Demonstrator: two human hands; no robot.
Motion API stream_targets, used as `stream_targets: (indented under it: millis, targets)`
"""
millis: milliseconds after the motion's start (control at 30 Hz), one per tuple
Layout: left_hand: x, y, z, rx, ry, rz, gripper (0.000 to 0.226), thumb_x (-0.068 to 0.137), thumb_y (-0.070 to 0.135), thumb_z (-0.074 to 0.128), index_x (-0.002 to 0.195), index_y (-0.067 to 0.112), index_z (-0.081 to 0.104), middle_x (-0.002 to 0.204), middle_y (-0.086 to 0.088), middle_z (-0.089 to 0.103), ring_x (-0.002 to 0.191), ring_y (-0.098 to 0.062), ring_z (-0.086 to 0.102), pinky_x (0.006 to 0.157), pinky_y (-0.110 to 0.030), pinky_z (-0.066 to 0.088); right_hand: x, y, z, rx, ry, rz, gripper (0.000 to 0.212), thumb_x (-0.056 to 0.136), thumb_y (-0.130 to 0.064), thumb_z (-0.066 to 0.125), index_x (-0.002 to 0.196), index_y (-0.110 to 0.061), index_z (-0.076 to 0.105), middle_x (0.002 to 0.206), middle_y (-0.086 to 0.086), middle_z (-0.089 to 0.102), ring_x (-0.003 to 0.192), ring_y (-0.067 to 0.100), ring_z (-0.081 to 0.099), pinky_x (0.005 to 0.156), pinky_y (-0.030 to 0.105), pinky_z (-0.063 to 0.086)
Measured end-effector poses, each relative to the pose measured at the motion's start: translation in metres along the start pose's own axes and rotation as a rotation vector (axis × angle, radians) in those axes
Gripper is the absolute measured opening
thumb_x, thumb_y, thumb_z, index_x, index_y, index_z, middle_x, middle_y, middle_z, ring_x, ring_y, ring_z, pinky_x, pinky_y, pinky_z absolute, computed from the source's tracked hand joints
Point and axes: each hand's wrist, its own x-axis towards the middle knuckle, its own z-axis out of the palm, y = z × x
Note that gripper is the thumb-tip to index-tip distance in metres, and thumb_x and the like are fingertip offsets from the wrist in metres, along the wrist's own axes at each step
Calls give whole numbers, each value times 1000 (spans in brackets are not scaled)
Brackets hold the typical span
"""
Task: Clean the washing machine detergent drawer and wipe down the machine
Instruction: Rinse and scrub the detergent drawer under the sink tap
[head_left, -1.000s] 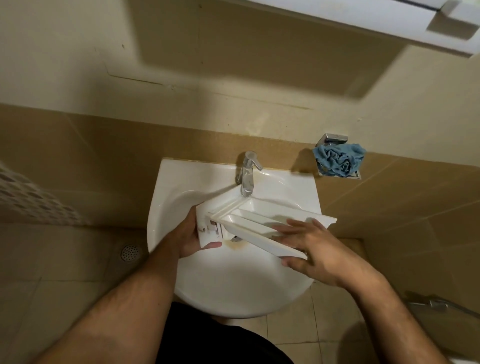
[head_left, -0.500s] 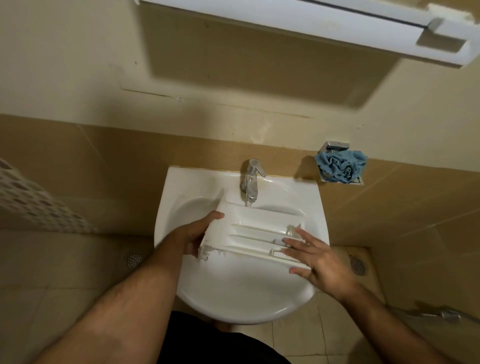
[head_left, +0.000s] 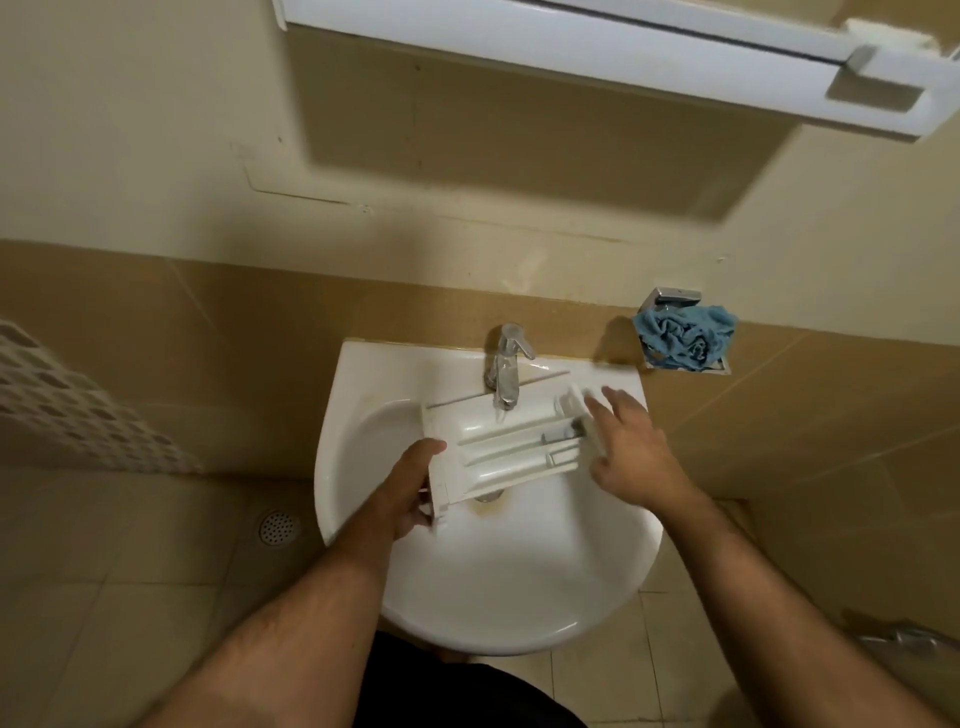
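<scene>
While the white detergent drawer (head_left: 506, 447) hangs over the basin of the sink (head_left: 519, 582), just below the tap (head_left: 506, 364), the left hand (head_left: 410, 488) reaches in from the lower left and clamps its grip on the drawer's front end, thumb on top. The right hand (head_left: 631, 447) comes from the lower right, fingers spread and straight, touching the drawer's far end. A blue cloth (head_left: 685, 338) sits in a wall holder right of the sink.

The detergent drawer (head_left: 506, 447) has turned level; right hand (head_left: 631, 457) slid to its end.
</scene>
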Motion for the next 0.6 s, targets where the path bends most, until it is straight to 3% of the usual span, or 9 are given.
stream_targets:
  millis: [67, 133, 200, 267, 333, 467, 600]
  targets:
    - [0, -5, 1, -46, -9, 70, 47, 92, 43, 50, 129, 14, 50, 87, -10, 56, 61, -20, 47, 58, -30, 47, 28, -26, -17, 36, 83, 9, 71, 83, -18, 60, 149, -14, 33, 153, 11, 33, 140, 31, 30, 111, 47, 34]
    - [-1, -8, 2, -65, -18, 121, 47, 91, 38, 52, 132, 16, 45, 89, -11, 55, 55, -18, 45, 57, -30, 45, 56, -52, -32, 163, 52, 53, 58, 86, -16, 56, 142, -10, 40, 141, 13, 46, 129, 33, 43, 102, 45, 42]
    - [-1, -10, 1, -68, -27, 144, 46, 94, 30, 51, 137, 18, 41, 93, -14, 53, 52, -16, 42, 56, -29, 44, 78, -74, -42, 246, -45, 96, 34, 89, -18, 54, 122, -12, 50, 117, 11, 57, 110, 32, 54, 85, 38, 45]
    - [-2, -12, -1, -59, -25, 156, 49, 95, 25, 51, 142, 21, 36, 103, -15, 53, 58, -17, 43, 59, -31, 44, 90, -90, -46, 271, -96, 115, 6, 90, -20, 55, 95, -20, 52, 90, -2, 57, 82, 20, 57, 66, 28, 41]
    - [-4, -15, -4, -64, -4, 161, 52, 95, 23, 52, 143, 24, 33, 110, -16, 55, 62, -18, 45, 60, -32, 47, 96, -102, -44, 251, -97, 104, 8, 89, -21, 57, 85, -23, 51, 72, -9, 57, 65, 8, 53, 56, 26, 39]
    - [-7, -20, -12, -60, -20, 171, 54, 95, 23, 54, 145, 26, 32, 116, -17, 55, 64, -17, 48, 58, -32, 49, 92, -108, -38, 359, -173, 99, 10, 86, -22, 56, 94, -17, 60, 73, -2, 70, 70, 15, 64, 55, 25, 44]
    - [-9, -25, -22, -60, -8, 148, 58, 93, 22, 55, 147, 27, 32, 120, -18, 54, 68, -20, 48, 58, -30, 47, 77, -88, -33, 460, -148, 96, 13, 87, -28, 63, 77, -20, 66, 83, 0, 67, 83, 22, 65, 75, 33, 51]
